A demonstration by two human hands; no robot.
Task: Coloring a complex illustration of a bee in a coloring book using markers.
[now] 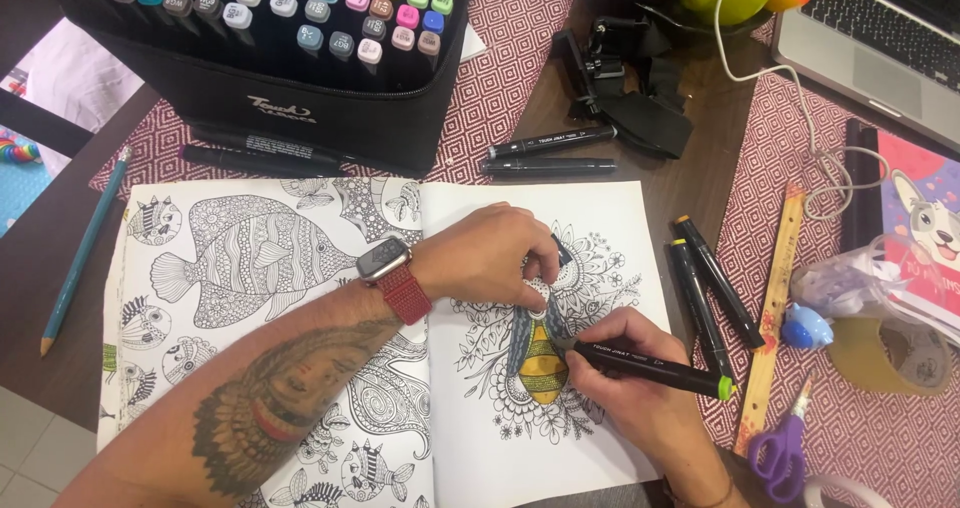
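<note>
An open colouring book (300, 298) lies on the table, with line drawings of fish on its left page. On the right page is an insect drawing (541, 353), partly coloured yellow and blue. My right hand (625, 368) grips a black marker (655, 368) with a green end, its tip on the insect. My left hand (490, 253) rests on the right page just above the insect, fingers curled and pinched on a small marker cap. A watch with a red strap (395, 273) is on that wrist.
A black case full of markers (270, 38) stands behind the book. Loose black markers (550, 153) lie by it and to the right (710, 288). A wooden ruler (775, 308), purple scissors (780, 453), tape roll (890, 358), laptop (880, 38) and blue pencil (85, 248) surround the book.
</note>
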